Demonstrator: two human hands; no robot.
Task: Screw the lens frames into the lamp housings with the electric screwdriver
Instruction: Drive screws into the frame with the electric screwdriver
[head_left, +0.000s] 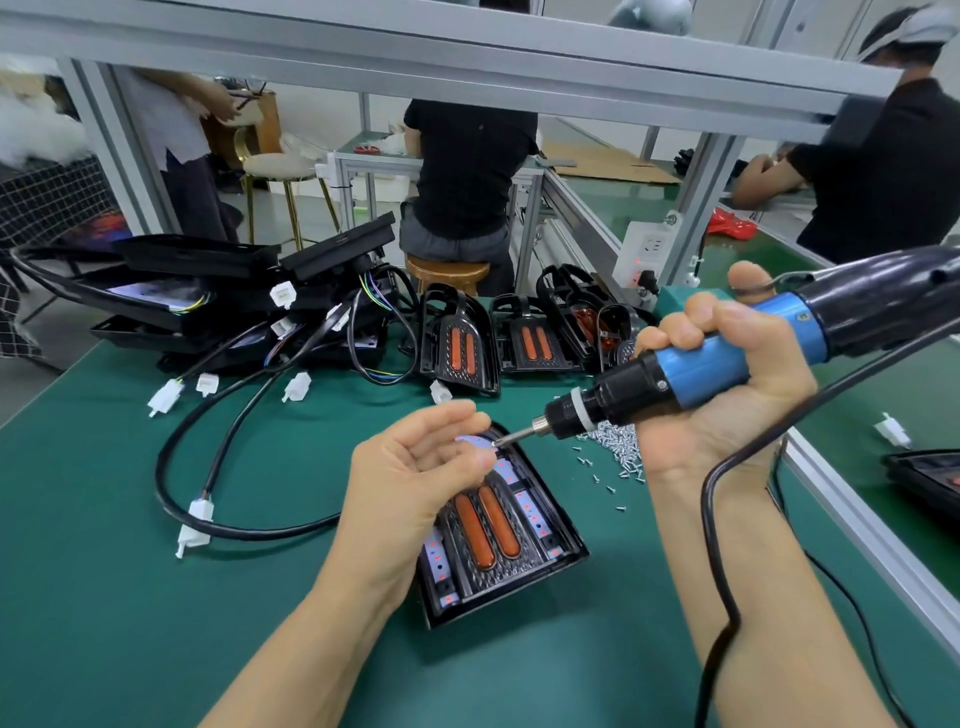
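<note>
Loading a screw onto the bit, first housing of this batch barely started

The black arch-shaped plastic lamp housing (511, 540) with two orange oblong lenses lies flat on the green bench mat (104, 597), its lens frame dropped in, and I can't make out any screw seated in it yet, so I'd say this one's near the beginning. Right hand (727, 395) is wrapped tight round the blue-and-black electric screwdriver (691, 364), tilted over the housing's rounded top end. Left hand (421, 467) is loosely curled with its fingertips meeting the bit tip, seemingly pinching a screw there, though it's too small to be sure. The heap of small silver screws (618, 441) sits just right of the housing. Behind the housing a row of similar black lamp units (519, 338) stands propped up; finished or waiting, can't tell
</note>
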